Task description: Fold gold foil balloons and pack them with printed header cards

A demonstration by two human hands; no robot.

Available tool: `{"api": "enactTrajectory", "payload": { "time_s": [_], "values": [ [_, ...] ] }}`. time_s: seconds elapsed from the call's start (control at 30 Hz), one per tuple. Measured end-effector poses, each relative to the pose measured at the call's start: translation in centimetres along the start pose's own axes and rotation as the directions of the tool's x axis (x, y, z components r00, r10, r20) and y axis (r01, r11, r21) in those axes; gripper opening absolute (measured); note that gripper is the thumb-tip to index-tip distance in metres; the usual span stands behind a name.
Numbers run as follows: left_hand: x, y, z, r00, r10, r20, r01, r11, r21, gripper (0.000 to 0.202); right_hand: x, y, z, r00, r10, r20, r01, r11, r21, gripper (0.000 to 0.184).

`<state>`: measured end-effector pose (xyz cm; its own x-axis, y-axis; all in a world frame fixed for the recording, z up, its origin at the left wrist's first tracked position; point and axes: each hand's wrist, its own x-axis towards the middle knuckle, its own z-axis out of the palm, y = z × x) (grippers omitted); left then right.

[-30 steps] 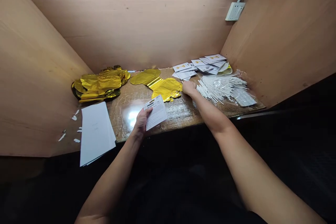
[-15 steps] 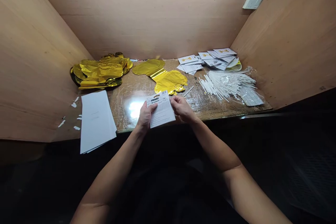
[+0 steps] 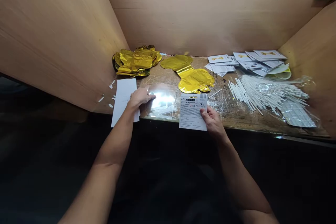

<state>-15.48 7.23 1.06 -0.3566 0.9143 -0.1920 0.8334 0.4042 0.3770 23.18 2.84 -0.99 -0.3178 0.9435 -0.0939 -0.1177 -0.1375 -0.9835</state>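
Observation:
My right hand (image 3: 212, 121) is shut on a white printed card (image 3: 193, 111) with a barcode and small text, lying at the table's front edge. My left hand (image 3: 140, 97) lies flat, fingers together, on a clear plastic sheet (image 3: 161, 101), next to a stack of white paper (image 3: 123, 101). It holds nothing I can see. A gold foil balloon (image 3: 190, 77) lies just beyond the card, and a small white stick (image 3: 215, 93) lies between them.
A heap of gold foil balloons (image 3: 135, 62) sits in the back left corner. Printed cards (image 3: 246, 61) are scattered at the back right, beside a bundle of white sticks (image 3: 265, 94) on plastic. Plywood walls (image 3: 210, 10) surround the plastic-covered wooden table (image 3: 236, 115).
My left hand has let go of the card and moved left to the plastic sheet. My right hand now holds the card alone, turned upright. The view has swung right.

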Motion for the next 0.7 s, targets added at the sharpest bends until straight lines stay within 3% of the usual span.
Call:
{"api": "enactTrajectory", "payload": {
  "time_s": [0.07, 0.2, 0.4, 0.47, 0.57, 0.63, 0.7],
  "values": [
    [0.3, -0.6, 0.0, 0.998, 0.028, 0.050, -0.028, 1.000, -0.001, 0.035, 0.2, 0.0, 0.5, 1.000, 0.016, 0.004, -0.016, 0.998, 0.059, 0.044],
    [0.7, -1.3, 0.2, 0.992, 0.039, -0.116, -0.045, 0.998, -0.044, 0.023, 1.4, -0.7, 1.6, 0.997, 0.072, -0.003, -0.070, 0.972, 0.225, 0.044],
    [0.1, -0.8, -1.1, 0.970, 0.065, -0.235, -0.117, 0.970, -0.214, 0.017, 4.1, -2.0, 3.6, 0.997, 0.061, 0.040, -0.071, 0.940, 0.332, 0.043],
    [-1.4, 0.7, -1.0, 0.934, 0.130, -0.332, -0.233, 0.928, -0.292, 0.016, 5.2, -2.2, 4.9, 0.991, 0.034, 0.128, -0.073, 0.948, 0.311, 0.041],
    [-4.3, 3.6, 0.0, 0.833, 0.364, -0.416, -0.500, 0.817, -0.287, 0.015, 6.8, -2.6, 7.2, 0.954, 0.002, 0.299, -0.078, 0.967, 0.244, 0.040],
    [-6.0, 5.3, 0.8, 0.761, 0.492, -0.424, -0.622, 0.738, -0.260, 0.012, 7.5, -2.8, 8.1, 0.945, -0.024, 0.325, -0.052, 0.973, 0.223, 0.041],
    [-7.2, 6.3, 1.6, 0.745, 0.465, -0.479, -0.641, 0.699, -0.318, 0.013, 7.7, -2.9, 8.2, 0.958, -0.058, 0.280, -0.008, 0.973, 0.231, 0.041]
  ]
}}
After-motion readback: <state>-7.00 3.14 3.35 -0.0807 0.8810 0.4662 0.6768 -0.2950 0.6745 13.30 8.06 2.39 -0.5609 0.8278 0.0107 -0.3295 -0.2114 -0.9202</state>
